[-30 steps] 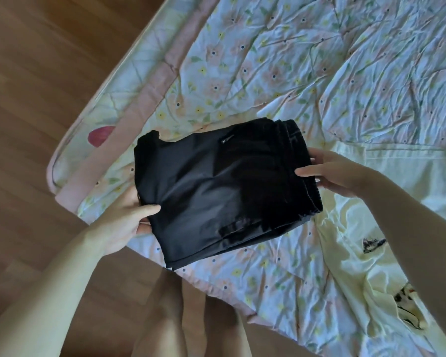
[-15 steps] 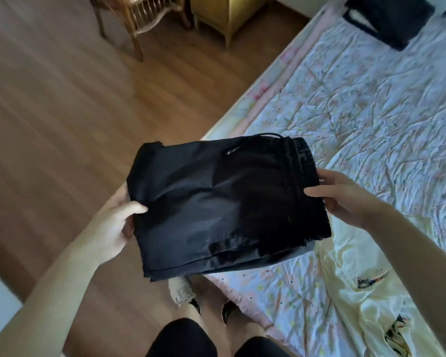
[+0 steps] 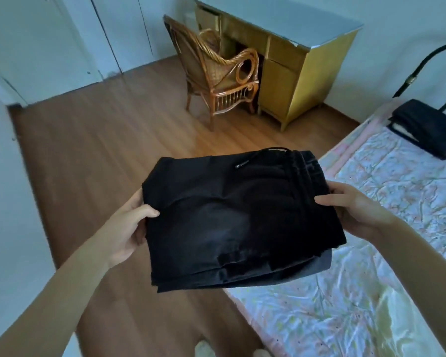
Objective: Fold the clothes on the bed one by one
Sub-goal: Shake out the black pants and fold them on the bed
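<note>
Head view shows you first the wooden floor (image 3: 113, 140), which takes the whole middle and left of the room; to your right lies the bed (image 3: 358, 318) with its crumpled flowered sheet, and its pink edge runs up toward a black metal headboard (image 3: 422, 60); at the far wall stands a yellow desk (image 3: 306, 81) with a pale top, and a rattan chair (image 3: 224, 73) is pushed just beside it, facing the desk; white cupboard doors (image 3: 75, 34) close the far left corner; in front of you, held in the air over the edge of the bed and partly over the floor, is the folded black garment (image 3: 237, 222), a thick flat bundle of several layers, with a drawstring end lying on its upper part and a gathered waistband at its right side; a second folded dark pile (image 3: 427, 127) rests on the far end of the bed, near the headboard and well apart from your hands; your left hand (image 3: 129, 228) grips the left edge of the bundle, thumb on top and fingers hidden under the cloth; your right hand (image 3: 353, 210) grips the right edge by the waistband in the same way, thumb over the top layer, the other fingers curled under it.
</note>
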